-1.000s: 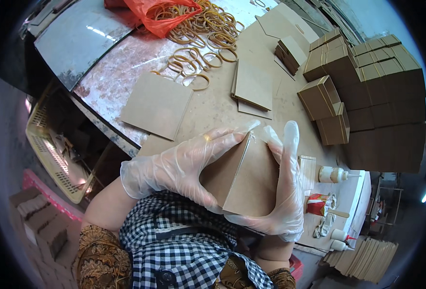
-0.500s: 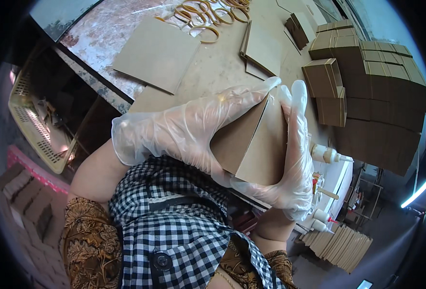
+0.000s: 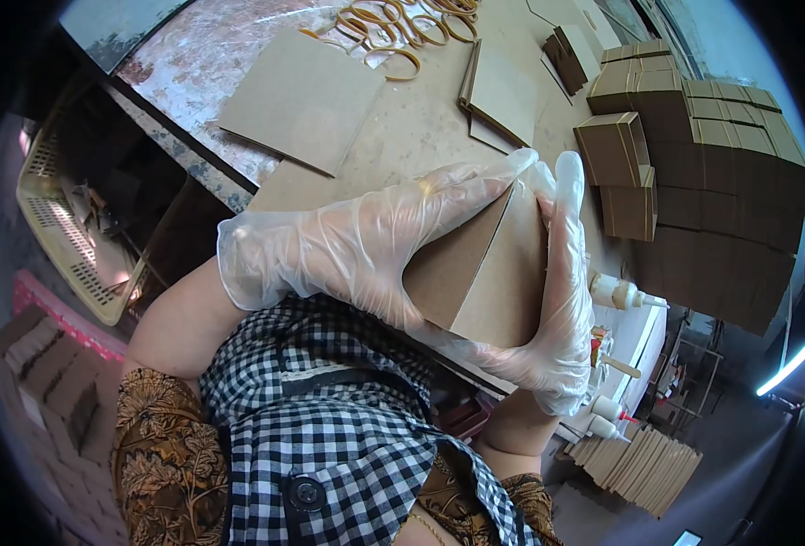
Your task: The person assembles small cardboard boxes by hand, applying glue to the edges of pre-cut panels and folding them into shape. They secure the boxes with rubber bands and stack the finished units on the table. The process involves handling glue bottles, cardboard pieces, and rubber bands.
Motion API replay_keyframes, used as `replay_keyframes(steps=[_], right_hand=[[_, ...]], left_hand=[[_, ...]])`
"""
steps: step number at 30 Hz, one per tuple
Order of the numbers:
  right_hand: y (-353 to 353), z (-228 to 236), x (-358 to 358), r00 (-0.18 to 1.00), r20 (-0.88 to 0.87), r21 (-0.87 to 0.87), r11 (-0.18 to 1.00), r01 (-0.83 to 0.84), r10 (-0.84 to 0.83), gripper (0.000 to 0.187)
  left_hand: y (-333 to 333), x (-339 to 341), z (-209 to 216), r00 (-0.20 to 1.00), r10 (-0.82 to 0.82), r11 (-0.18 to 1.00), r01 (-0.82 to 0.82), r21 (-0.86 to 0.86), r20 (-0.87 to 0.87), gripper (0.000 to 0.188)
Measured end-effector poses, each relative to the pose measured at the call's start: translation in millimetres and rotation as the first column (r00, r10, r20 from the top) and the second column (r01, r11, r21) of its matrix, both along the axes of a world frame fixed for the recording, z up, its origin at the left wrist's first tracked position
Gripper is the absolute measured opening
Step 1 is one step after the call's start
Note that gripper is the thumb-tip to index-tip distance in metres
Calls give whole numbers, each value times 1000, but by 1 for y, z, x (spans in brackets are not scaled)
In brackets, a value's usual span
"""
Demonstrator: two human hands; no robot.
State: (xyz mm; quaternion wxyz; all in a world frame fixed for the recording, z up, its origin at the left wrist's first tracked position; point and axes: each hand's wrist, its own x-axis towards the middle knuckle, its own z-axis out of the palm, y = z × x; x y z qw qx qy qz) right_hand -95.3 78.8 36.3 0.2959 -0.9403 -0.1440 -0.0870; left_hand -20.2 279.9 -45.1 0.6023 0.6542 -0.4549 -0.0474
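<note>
Both my hands wear clear plastic gloves and clasp a brown cardboard box (image 3: 484, 268), part-folded, held just above the table. My left hand (image 3: 366, 241) lies flat across its top-left face, fingers stretched toward the far corner. Cupping the right side and underside is my right hand (image 3: 561, 300), fingers pointing up along the edge. The box's inside is hidden.
A flat cardboard sheet (image 3: 304, 98) lies on the worn table (image 3: 193, 64), with several rubber bands (image 3: 393, 23) beyond. More flat sheets (image 3: 502, 91) sit mid-table. Stacks of banded folded boxes (image 3: 703, 173) fill the right. Glue bottles (image 3: 619, 293) stand right. A cream basket (image 3: 65, 246) sits left.
The view has dropped and closed in on my hands. My left hand slid further across the box's top face, pressing it flatter, while my right hand kept its hold.
</note>
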Motion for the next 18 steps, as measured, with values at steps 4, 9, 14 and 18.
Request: replay_keyframes(steps=[4, 9, 14, 18], right_hand=[[-1, 5, 2, 1000, 21, -199, 980, -12, 16, 125], [4, 17, 2, 998, 18, -312, 949, -52, 61, 113], [5, 24, 7, 994, 20, -291, 952, -98, 108, 110], [8, 29, 8, 996, -19, -309, 947, -87, 85, 108]], left_hand=[[2, 0, 5, 999, -25, 999, 26, 21, -45, 124], [2, 1, 1, 990, -87, 996, 89, 15, -114, 130], [2, 3, 4, 990, -84, 992, 94, 83, -117, 132], [2, 0, 4, 992, -67, 992, 78, 100, -103, 132]])
